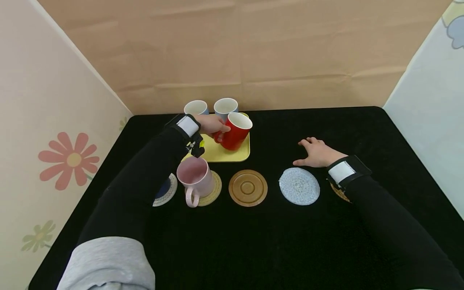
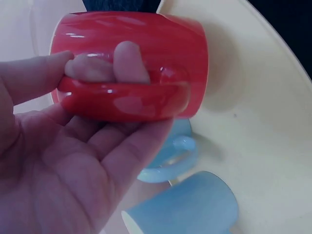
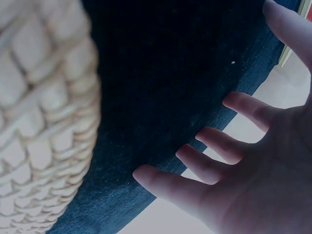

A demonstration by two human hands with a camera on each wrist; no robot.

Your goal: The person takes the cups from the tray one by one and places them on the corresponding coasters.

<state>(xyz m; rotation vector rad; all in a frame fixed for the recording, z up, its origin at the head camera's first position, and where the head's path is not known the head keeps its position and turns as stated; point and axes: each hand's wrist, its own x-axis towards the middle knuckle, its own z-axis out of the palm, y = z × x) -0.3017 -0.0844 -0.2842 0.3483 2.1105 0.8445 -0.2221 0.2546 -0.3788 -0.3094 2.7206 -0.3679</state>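
Fingers of my left hand [image 1: 209, 124] are hooked through the handle of a red mug [image 1: 237, 131], thumb on top. The mug leans slightly over the right part of a yellow tray [image 1: 217, 156]; whether it touches the tray I cannot tell. Behind it are two light blue mugs [image 1: 196, 107], one of them a blue mug [image 2: 195, 207] lower in the left wrist view. With fingers spread, my right hand [image 1: 317, 155] is over the black tabletop, just behind a pale blue knitted coaster [image 1: 299, 186]. It holds nothing.
A pink mug [image 1: 197, 177] stands on a straw-coloured coaster [image 1: 214, 191]. To its right lies a round wooden coaster [image 1: 248, 188]. A dark blue and white coaster [image 1: 168, 192] is partly behind my left arm. A woven coaster [image 3: 44, 117] lies partly under my right wrist.
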